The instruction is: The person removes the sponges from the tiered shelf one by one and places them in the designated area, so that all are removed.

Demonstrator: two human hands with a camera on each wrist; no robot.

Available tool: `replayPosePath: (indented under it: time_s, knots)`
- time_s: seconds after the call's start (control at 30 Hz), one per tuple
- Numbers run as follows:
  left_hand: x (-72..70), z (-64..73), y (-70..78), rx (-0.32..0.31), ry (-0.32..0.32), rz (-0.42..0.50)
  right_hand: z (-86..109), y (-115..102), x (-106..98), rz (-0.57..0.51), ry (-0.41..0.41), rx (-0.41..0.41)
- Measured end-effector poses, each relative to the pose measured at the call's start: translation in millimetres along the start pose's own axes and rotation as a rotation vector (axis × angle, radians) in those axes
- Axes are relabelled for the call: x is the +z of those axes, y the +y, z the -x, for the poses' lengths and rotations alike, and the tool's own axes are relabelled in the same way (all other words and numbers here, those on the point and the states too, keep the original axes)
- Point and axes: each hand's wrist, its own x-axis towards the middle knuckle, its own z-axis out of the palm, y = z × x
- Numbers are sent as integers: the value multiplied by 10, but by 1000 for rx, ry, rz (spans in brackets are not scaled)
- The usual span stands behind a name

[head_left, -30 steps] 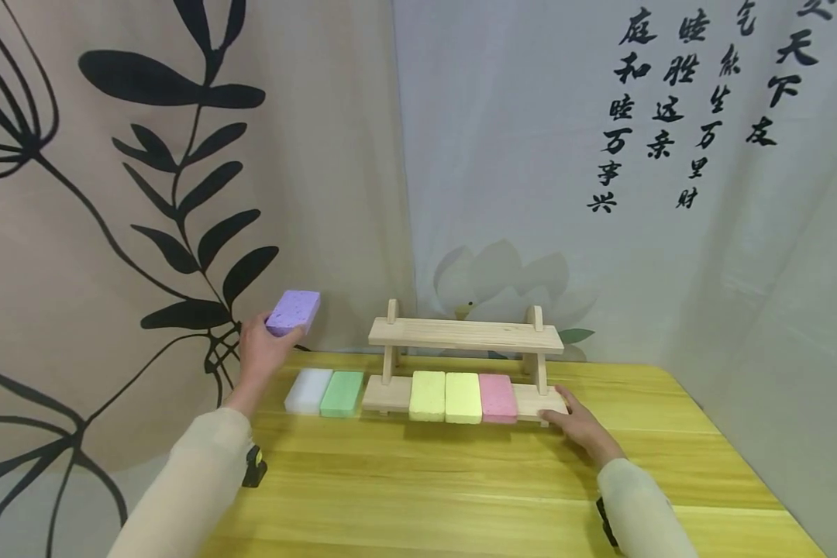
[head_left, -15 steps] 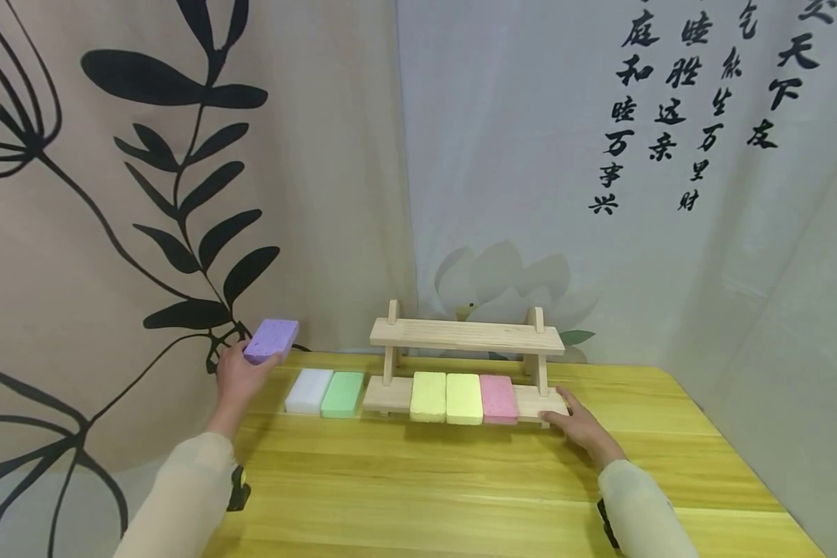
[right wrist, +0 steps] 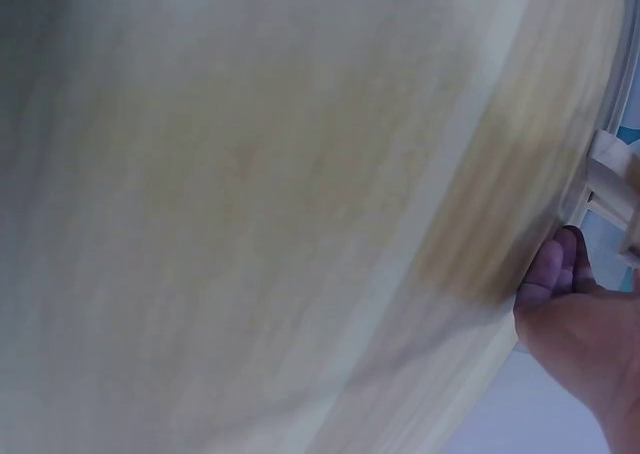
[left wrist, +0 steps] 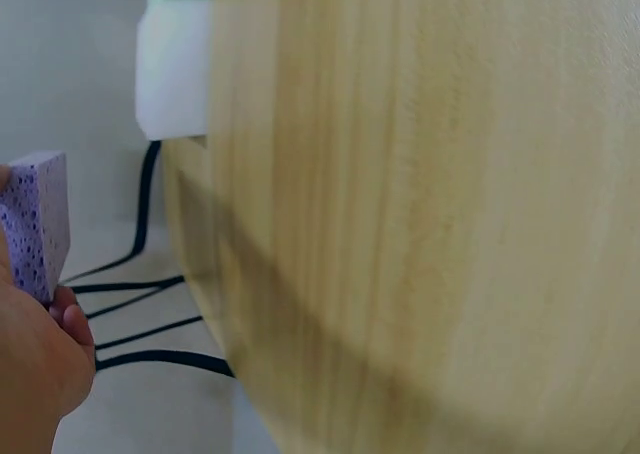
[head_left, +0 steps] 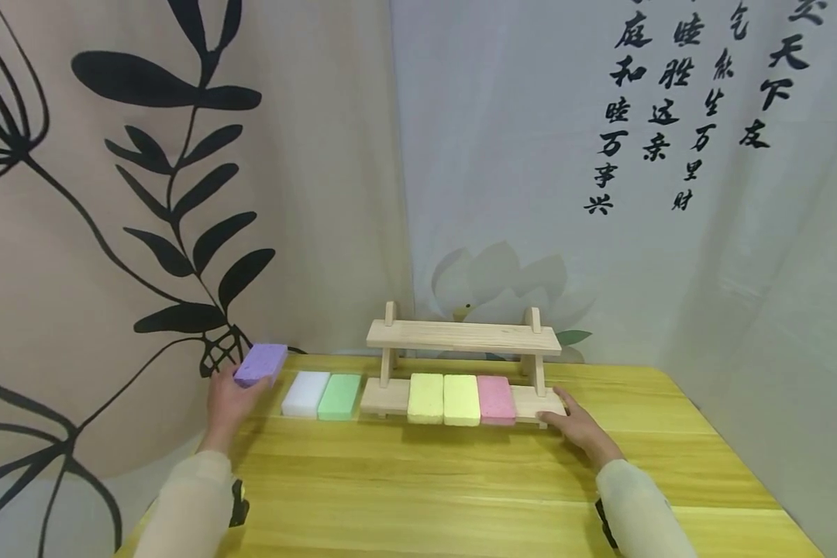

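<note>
My left hand (head_left: 226, 404) pinches a purple sponge (head_left: 261, 364), held up over the table's back left corner. The left wrist view shows this sponge's porous side (left wrist: 30, 234) between thumb and fingers. Just right of it, a white sponge (head_left: 305, 394) and a green sponge (head_left: 339, 397) lie side by side on the table. A two-tier wooden rack (head_left: 463, 335) stands further right. On its lower board sit two yellow sponges (head_left: 425, 399) and a pink sponge (head_left: 496, 401) in a row. My right hand (head_left: 584, 428) grips the right end of that lower board.
The yellow wood-grain table (head_left: 404, 488) ends close behind the rack at a printed curtain (head_left: 321, 194). Nothing stands on the rack's upper board. A light curtain (head_left: 774, 310) hangs along the right side.
My left hand has come down and to the left with the purple sponge, from above the white sponge to beside it. The right hand stays on the rack.
</note>
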Motion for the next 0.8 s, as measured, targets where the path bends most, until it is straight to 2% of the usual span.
replayPosePath:
  time_s: [0.13,0.37,0.53,0.8]
  knots:
    - [17,10,-91,-27,-27,7,-14,9,11,-14,3,4]
    - [65,8,-237,-11,-43,-6,-18,2,23,-10,1,1]
    - [105,-2,-321,-23,-69,-10,-21,16,16,-23,-12,-5]
    - [131,13,-352,-51,-126,-60,-10,2,1,-8,5,10]
